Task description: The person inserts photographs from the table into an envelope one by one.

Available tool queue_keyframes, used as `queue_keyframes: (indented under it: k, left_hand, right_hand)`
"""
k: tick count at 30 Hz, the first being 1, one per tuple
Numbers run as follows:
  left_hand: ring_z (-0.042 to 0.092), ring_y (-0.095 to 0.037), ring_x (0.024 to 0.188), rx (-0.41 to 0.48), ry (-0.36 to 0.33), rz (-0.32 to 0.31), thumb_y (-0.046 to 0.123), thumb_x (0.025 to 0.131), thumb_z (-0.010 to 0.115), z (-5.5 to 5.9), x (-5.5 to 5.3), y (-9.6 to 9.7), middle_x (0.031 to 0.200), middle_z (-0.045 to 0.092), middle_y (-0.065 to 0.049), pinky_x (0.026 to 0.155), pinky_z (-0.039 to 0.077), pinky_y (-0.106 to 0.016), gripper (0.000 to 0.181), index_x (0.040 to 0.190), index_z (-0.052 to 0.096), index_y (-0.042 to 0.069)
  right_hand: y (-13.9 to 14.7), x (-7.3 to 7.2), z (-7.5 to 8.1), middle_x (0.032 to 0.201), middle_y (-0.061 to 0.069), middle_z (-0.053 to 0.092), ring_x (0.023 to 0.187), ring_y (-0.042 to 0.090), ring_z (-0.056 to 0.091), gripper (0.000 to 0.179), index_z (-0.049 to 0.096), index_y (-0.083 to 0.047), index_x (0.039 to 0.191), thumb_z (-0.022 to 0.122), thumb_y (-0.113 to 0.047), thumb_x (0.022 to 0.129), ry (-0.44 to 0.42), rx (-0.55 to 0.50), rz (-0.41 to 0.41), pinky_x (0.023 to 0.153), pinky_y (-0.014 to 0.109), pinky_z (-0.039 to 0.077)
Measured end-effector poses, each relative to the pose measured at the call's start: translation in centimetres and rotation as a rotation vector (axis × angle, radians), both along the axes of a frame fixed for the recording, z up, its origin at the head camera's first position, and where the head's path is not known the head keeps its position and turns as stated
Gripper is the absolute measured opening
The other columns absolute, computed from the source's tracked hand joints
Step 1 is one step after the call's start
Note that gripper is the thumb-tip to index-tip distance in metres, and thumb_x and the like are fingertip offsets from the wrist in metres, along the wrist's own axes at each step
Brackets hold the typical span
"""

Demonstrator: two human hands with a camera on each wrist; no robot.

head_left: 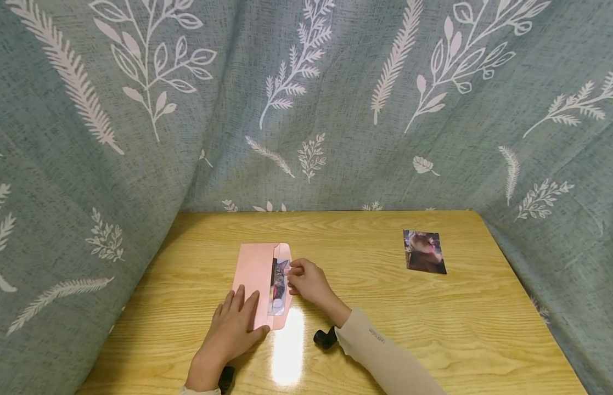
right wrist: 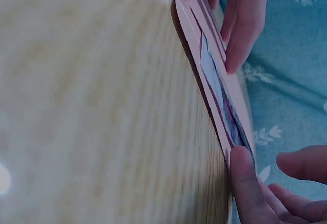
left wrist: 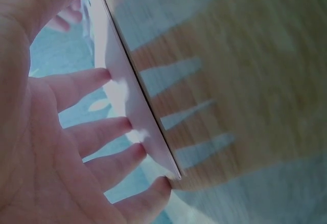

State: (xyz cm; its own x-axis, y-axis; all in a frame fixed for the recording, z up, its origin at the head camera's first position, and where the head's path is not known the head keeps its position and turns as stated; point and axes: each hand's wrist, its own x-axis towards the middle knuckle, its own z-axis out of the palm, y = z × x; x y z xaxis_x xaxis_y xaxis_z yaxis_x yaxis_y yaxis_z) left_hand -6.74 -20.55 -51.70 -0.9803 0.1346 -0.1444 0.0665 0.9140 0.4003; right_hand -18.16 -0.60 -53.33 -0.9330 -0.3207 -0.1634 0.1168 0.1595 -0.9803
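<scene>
A pink envelope (head_left: 253,263) lies on the table with its flap (head_left: 281,322) opened to the right. Out of its mouth sticks part of a photo (head_left: 279,288) showing a cat, lying over the flap; the rest is hidden inside. My left hand (head_left: 233,323) rests on the envelope's lower left, fingers spread, thumb at the bottom corner. In the left wrist view, fingertips (left wrist: 122,124) of that hand touch the envelope's edge. My right hand (head_left: 310,282) pinches the photo's outer edge. In the right wrist view one digit (right wrist: 242,168) presses at the photo's end.
Another photo (head_left: 425,251) lies apart at the right of the wooden table (head_left: 365,241). Black wrist devices (head_left: 326,337) are beneath both forearms. A grey-green curtain (head_left: 306,137) with white leaf prints hangs behind and along both sides.
</scene>
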Motion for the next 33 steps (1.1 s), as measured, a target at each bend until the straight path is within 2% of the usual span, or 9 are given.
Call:
queue_keyframes:
  k: [9, 23, 33]
  left_hand:
    - [0.015, -0.052, 0.145, -0.007, -0.003, 0.004, 0.048, 0.089, 0.073, -0.2, -0.1, 0.0, 0.158, 0.021, -0.031, 0.11, 0.017, -0.072, 0.082, 0.154, 0.04, 0.009]
    - [0.013, -0.052, 0.145, -0.007, -0.002, 0.008, 0.047, 0.088, 0.073, -0.5, -0.3, -0.1, 0.159, 0.02, -0.031, 0.11, 0.016, -0.072, 0.083, 0.154, 0.04, 0.009]
    - [0.014, -0.052, 0.145, -0.008, 0.008, 0.001, 0.047, 0.089, 0.073, -0.3, -0.2, 0.0, 0.158, 0.021, -0.032, 0.11, 0.017, -0.071, 0.082, 0.153, 0.04, 0.008]
  right_hand:
    - [0.5, 1.5, 0.0, 0.11, 0.02, 0.062, 0.084, 0.026, 0.07, 0.034, 0.056, 0.009, 0.128, 0.062, 0.006, 0.094, -0.055, -0.066, 0.024, 0.068, 0.035, 0.061]
    - [0.1, 1.8, 0.4, 0.113, 0.028, 0.063, 0.091, 0.039, 0.068, 0.037, 0.052, 0.012, 0.131, 0.061, 0.006, 0.096, -0.067, -0.143, 0.039, 0.073, 0.041, 0.061]
    - [-0.7, 1.6, 0.4, 0.11, 0.027, 0.064, 0.087, 0.032, 0.069, 0.032, 0.055, 0.012, 0.127, 0.059, 0.007, 0.096, -0.078, -0.148, 0.043, 0.073, 0.039, 0.061]
